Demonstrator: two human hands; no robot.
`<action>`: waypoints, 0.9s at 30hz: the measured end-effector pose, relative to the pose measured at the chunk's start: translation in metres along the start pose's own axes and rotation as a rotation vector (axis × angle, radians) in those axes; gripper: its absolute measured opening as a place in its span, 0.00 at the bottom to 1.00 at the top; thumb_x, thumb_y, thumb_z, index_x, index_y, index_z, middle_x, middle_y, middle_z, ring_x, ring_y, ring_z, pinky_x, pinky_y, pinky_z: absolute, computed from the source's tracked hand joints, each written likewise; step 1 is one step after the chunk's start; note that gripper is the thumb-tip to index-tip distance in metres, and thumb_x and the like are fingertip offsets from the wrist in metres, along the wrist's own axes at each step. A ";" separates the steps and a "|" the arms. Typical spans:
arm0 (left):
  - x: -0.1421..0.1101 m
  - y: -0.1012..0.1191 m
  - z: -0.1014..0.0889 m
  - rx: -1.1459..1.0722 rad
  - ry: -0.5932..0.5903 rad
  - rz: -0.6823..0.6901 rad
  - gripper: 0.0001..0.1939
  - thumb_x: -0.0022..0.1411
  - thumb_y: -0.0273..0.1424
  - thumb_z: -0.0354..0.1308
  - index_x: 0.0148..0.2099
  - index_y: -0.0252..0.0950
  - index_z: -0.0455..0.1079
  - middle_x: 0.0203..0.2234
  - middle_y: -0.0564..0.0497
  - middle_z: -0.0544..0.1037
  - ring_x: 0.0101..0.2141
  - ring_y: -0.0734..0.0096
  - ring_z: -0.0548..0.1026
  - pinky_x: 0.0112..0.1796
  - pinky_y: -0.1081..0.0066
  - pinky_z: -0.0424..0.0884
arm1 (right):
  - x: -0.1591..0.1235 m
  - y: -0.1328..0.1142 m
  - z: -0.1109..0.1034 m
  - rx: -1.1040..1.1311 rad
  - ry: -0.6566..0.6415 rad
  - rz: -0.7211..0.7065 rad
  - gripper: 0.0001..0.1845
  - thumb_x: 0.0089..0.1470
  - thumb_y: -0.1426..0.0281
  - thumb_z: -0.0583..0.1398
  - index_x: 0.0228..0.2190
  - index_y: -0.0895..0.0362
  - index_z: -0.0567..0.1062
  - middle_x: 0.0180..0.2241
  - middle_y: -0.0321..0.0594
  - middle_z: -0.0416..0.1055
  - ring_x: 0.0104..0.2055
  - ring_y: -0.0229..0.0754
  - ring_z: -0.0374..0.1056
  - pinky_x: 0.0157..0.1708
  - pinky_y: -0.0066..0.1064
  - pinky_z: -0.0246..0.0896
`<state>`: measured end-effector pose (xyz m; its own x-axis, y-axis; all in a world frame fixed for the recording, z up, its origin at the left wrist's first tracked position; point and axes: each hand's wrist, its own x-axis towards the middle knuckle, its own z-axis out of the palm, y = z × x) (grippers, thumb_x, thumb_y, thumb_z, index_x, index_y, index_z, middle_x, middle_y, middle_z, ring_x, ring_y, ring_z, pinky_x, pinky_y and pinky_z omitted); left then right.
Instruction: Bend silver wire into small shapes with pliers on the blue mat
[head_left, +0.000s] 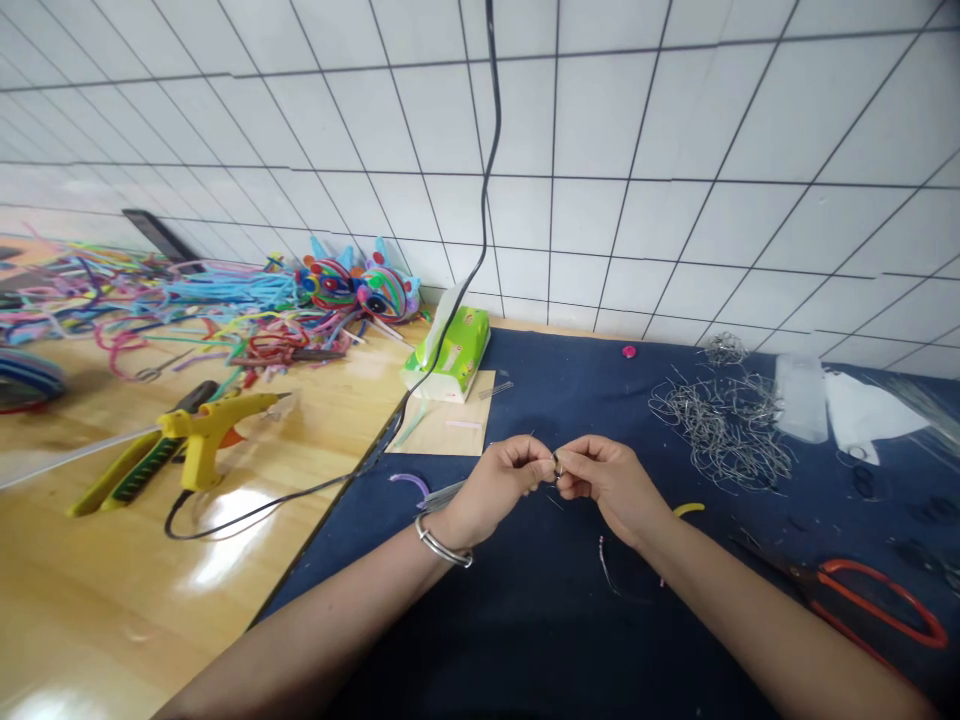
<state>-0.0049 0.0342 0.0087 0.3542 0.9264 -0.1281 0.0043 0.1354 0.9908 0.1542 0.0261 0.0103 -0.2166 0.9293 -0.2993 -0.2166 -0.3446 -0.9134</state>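
My left hand (pixel 504 480), with a silver bangle at its wrist, is closed in a pinch over the dark blue cloth. Its fingertips meet those of my right hand (pixel 604 480), which is pinched as well. Between them shows a small dark metallic loop (pixel 557 466), mostly covered by the fingers; I cannot make out its exact kind. Below my right hand lies a thin wire piece with a pinkish end (pixel 602 560). A purple curved strip (pixel 411 486) rests left of my left wrist, and a yellow strip (pixel 688 509) peeks out beside my right forearm.
Orange-handled scissors (pixel 885 600) lie at the right, below a tangle of wires (pixel 724 430). A green tissue pack (pixel 457 350) stands near the tiled wall. On the wooden table at left are a yellow glue gun (pixel 206 440), its cord, pliers (pixel 127 480) and colourful pipe cleaners (pixel 225 290).
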 end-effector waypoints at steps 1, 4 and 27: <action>0.000 0.000 -0.002 -0.005 -0.008 -0.010 0.09 0.54 0.34 0.57 0.31 0.32 0.67 0.23 0.54 0.69 0.22 0.81 0.62 0.25 0.77 0.58 | 0.000 -0.003 -0.001 -0.018 -0.030 0.009 0.13 0.43 0.62 0.63 0.28 0.59 0.73 0.21 0.35 0.69 0.23 0.33 0.65 0.26 0.29 0.63; 0.000 -0.001 -0.004 -0.013 -0.028 -0.017 0.09 0.54 0.34 0.57 0.31 0.31 0.67 0.24 0.53 0.70 0.22 0.81 0.62 0.26 0.77 0.59 | -0.001 -0.008 -0.003 -0.055 -0.091 0.008 0.11 0.44 0.63 0.63 0.27 0.59 0.72 0.21 0.34 0.68 0.22 0.33 0.64 0.25 0.28 0.63; -0.002 -0.003 -0.002 0.447 -0.029 0.262 0.07 0.58 0.23 0.49 0.28 0.33 0.65 0.24 0.54 0.67 0.28 0.77 0.65 0.32 0.76 0.61 | 0.000 -0.001 -0.003 -0.243 -0.083 -0.123 0.08 0.48 0.66 0.59 0.26 0.59 0.71 0.21 0.34 0.67 0.22 0.34 0.65 0.24 0.29 0.63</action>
<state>-0.0076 0.0331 0.0056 0.4226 0.8982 0.1214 0.3087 -0.2686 0.9124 0.1570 0.0272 0.0102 -0.2822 0.9445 -0.1679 -0.0138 -0.1790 -0.9838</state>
